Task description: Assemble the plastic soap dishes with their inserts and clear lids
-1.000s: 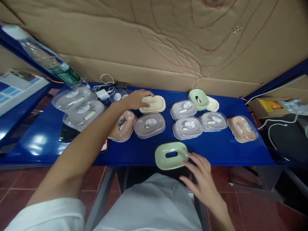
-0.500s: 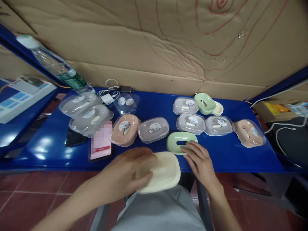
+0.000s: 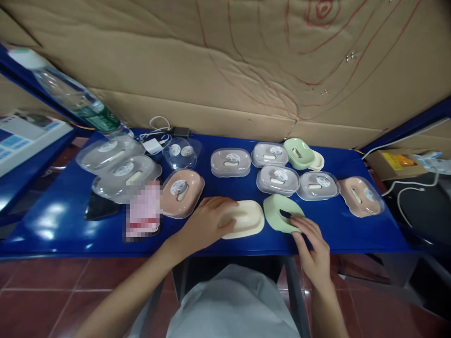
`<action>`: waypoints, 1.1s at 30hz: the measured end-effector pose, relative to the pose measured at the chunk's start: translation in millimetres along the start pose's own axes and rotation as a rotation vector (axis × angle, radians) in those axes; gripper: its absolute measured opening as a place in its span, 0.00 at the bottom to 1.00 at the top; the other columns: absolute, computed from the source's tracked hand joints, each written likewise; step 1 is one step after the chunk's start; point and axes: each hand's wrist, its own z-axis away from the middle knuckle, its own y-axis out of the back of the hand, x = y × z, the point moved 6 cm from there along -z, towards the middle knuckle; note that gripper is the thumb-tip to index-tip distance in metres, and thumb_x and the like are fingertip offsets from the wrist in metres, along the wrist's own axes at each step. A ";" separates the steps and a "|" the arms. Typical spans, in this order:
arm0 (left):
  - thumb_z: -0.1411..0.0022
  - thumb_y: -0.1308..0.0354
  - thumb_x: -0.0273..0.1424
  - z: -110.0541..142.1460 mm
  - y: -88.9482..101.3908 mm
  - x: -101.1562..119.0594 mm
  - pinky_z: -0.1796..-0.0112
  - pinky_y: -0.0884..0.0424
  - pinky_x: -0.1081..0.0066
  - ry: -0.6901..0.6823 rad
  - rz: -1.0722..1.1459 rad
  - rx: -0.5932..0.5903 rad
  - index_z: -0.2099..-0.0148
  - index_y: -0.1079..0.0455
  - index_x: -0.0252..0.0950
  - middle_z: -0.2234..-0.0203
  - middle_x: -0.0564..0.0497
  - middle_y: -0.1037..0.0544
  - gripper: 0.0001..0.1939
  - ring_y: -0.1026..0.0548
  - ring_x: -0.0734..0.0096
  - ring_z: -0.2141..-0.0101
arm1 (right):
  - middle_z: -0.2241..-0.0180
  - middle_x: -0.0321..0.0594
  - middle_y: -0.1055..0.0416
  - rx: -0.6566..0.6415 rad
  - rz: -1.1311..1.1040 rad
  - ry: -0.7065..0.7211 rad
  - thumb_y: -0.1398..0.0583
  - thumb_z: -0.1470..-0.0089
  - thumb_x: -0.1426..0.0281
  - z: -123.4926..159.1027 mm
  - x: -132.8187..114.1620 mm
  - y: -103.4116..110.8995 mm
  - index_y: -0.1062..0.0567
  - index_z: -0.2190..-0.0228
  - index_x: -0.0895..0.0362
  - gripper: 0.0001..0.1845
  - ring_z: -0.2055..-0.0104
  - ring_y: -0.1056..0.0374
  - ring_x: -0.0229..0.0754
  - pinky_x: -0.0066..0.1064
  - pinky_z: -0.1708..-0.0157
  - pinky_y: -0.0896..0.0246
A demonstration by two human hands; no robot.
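My left hand [image 3: 207, 220] pinches the cream tray [image 3: 244, 218]; at its three o'clock — just beside — my right hand [image 3: 314, 244] grips the green dish [image 3: 283, 213].

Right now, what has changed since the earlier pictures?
The left hand brought the cream tray forward from the back. A grey lidded box moved back, away from the left peach box. The right hand took hold of the green dish, now tilted. The bottle stayed put.
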 end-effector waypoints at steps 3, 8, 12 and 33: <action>0.25 0.41 0.33 18.8 -4.4 5.3 0.41 0.25 0.47 -0.044 -0.043 0.029 0.37 0.28 0.41 0.36 0.41 0.22 0.17 0.22 0.50 0.40 | 0.45 0.42 0.19 -0.010 -0.016 0.019 0.38 0.29 0.70 -2.0 -7.0 -13.5 0.20 0.45 0.46 0.15 0.39 0.26 0.53 0.53 0.40 0.28; 0.25 0.37 0.39 55.9 -2.3 19.3 0.36 0.27 0.44 -0.146 -0.065 0.185 0.20 0.50 0.45 0.21 0.33 0.52 0.40 0.39 0.40 0.26 | 0.45 0.42 0.19 -0.076 0.044 0.129 0.37 0.30 0.71 -9.0 -42.3 -45.6 0.20 0.44 0.46 0.16 0.40 0.26 0.53 0.53 0.41 0.30; 0.26 0.36 0.38 72.0 -2.9 18.2 0.38 0.23 0.50 -0.184 -0.116 0.271 0.22 0.45 0.48 0.21 0.38 0.49 0.37 0.37 0.44 0.27 | 0.46 0.41 0.18 -0.139 0.105 0.255 0.37 0.29 0.71 -9.3 -79.1 -74.2 0.20 0.46 0.47 0.14 0.42 0.25 0.50 0.48 0.43 0.32; 0.24 0.39 0.32 70.2 -5.2 7.9 0.37 0.23 0.47 -0.154 -0.159 0.266 0.38 0.25 0.38 0.36 0.43 0.23 0.16 0.33 0.47 0.29 | 0.41 0.44 0.20 -0.489 0.122 0.498 0.45 0.23 0.64 -146.6 -139.1 -134.9 0.23 0.42 0.52 0.16 0.38 0.27 0.48 0.46 0.37 0.38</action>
